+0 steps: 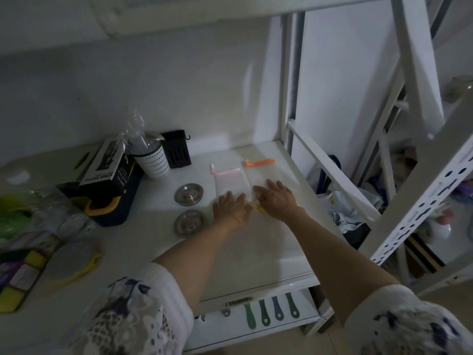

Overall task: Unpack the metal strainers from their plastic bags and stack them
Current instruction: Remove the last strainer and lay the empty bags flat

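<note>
Two round metal strainers lie bare on the white shelf top, one point(189, 192) behind the other point(190, 222). To their right lie two flat clear plastic bags, one with a pink zip strip point(227, 179) and one with an orange zip strip point(259, 170). My left hand point(231, 207) and my right hand point(276, 197) rest palms down, fingers spread, on a third clear bag with a yellow strip point(259, 207) between them. The hands cover most of that bag.
A white perforated cup point(153, 160), a black slotted holder point(177, 149) and dark spray bottle boxes point(110, 180) stand at the back left. Sponges and a yellow-rimmed disc point(74, 262) lie at left. White rack posts point(419, 198) rise at right. Green-handled tools point(271, 310) lie on the lower shelf.
</note>
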